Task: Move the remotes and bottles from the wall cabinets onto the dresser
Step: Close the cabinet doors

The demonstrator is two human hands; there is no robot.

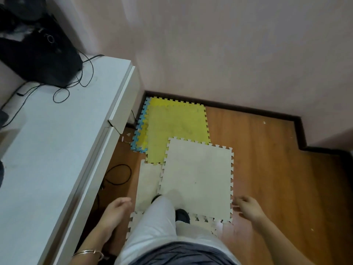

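Note:
The white dresser runs along the left side, its top seen from above. My left hand hangs low beside the dresser's front edge, fingers loosely apart and holding nothing. My right hand is out to the right over the floor, fingers spread and empty. No remotes, bottles or wall cabinets are in view.
A black bag with thin black cables sits at the dresser's far end. Foam puzzle mats, white and yellow, lie on the wooden floor. A pink wall closes the far side. A cable loop lies by the dresser.

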